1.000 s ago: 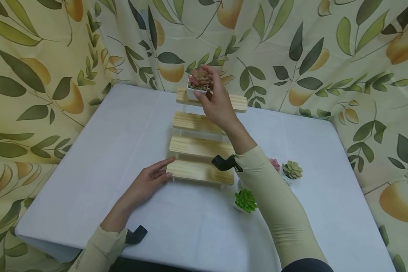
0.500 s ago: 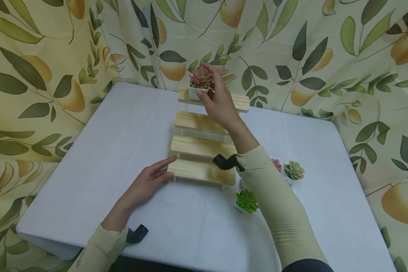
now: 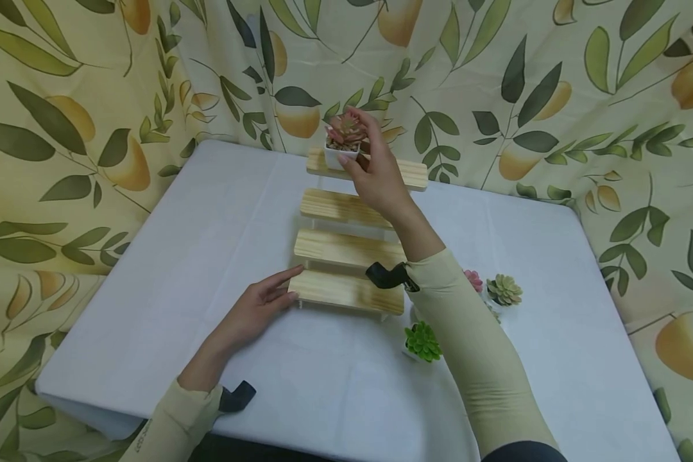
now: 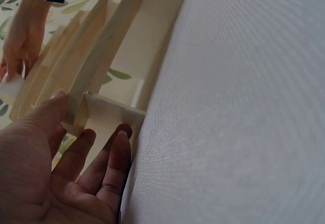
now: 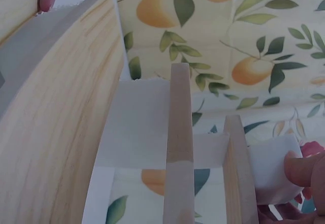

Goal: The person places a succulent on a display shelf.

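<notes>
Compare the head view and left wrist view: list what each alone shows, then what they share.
Only the head view shows the green succulent, pale succulent and pink succulent right of the wooden boards, plus the reddish succulent in the white pot.

Only the left wrist view shows the lower fingers of the left hand, beside the face of the support panel under the lowest board.

Both show the right hand holding the pot, the boards, the white cloth and the patterned curtain.
</notes>
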